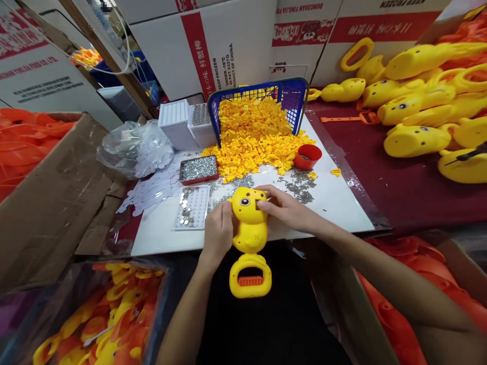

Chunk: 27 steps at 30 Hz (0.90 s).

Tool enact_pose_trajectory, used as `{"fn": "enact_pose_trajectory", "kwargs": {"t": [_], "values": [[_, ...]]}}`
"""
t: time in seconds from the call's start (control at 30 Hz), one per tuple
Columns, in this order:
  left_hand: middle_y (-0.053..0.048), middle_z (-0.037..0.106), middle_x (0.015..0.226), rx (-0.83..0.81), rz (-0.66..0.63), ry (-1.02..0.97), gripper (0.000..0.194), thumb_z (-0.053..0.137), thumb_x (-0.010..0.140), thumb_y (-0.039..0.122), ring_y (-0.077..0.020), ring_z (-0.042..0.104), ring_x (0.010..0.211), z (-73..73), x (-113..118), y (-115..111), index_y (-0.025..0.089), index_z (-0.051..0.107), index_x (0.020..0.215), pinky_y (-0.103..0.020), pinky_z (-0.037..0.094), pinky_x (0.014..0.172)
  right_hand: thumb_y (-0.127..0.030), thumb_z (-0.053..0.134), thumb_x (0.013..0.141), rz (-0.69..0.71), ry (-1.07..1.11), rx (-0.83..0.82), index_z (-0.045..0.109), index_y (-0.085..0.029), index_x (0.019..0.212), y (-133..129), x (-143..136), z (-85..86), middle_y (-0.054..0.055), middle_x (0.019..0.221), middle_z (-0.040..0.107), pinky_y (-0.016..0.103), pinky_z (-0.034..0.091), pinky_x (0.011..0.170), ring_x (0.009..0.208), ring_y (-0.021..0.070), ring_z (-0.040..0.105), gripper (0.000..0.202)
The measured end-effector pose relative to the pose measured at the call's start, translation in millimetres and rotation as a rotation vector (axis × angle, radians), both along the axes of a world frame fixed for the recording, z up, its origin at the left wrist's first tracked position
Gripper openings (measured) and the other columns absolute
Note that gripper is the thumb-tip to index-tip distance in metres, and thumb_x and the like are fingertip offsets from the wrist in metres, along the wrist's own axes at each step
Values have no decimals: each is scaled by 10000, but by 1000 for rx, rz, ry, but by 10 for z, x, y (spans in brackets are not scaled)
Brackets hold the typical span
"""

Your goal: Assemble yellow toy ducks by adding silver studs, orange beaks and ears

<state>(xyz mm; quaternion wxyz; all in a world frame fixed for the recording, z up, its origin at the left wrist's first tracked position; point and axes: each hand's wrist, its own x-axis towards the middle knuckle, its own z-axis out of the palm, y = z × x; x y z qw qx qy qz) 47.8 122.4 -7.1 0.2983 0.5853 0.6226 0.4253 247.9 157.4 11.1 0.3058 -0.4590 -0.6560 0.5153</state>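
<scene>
My left grip holds the yellow toy by its left side; my right grip pinches its head, thumb at the square opening. It lies between them, long axis toward me, handle nearer me than either.

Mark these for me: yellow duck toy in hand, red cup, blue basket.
Yellow duck toy [250, 233]: head view, on the body, below the head.
Red cup [303, 164]: head view, on the outer wall, below the rim.
Blue basket [295, 107]: head view, on the mesh wall at picture right.
</scene>
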Motion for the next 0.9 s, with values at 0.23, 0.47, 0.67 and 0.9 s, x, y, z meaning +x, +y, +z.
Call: {"fn": "enact_pose_trajectory", "kwargs": {"t": [0.23, 0.47, 0.67, 0.9], "values": [[13, 497, 552, -90, 36, -126, 487, 349, 1003, 549, -159, 482, 557, -106, 5, 93, 231, 455, 649, -272, 367, 511, -263, 473, 979, -273, -1017, 309, 619, -105, 1180, 591, 213, 104, 228, 1160, 629, 447, 523, 804, 1014, 346, 639, 296], [8, 545, 637, -139, 51, -56, 393, 448, 975, 522, -170, 538, 604, 25, -53, 66, 214, 533, 746, -282, 422, 570, -56, 364, 945, -175, -1097, 337, 625, -78, 1152, 611, 164, 60, 268, 1169, 618, 410, 510, 754, 1068, 375, 627, 334], [-169, 515, 1375, 289, -7, 306, 424, 614, 922, 424, -333, 519, 1293, 209, 66, -15, 201, 560, 1278, -523, 455, 1066, -156, 377, 1004, -178, -1018, 381, 610, -97, 1167, 681, 327, 32, 215, 1198, 644, 375, 501, 816, 1095, 317, 624, 290], [-207, 504, 1466, 423, -276, 598, 312, 530, 961, 247, -416, 409, 1429, 125, 275, -74, 156, 596, 1252, -615, 423, 1133, -246, 410, 1023, -225, -1045, 394, 623, -96, 1139, 689, 258, 6, 186, 1148, 673, 347, 494, 812, 1041, 286, 640, 285]]}}
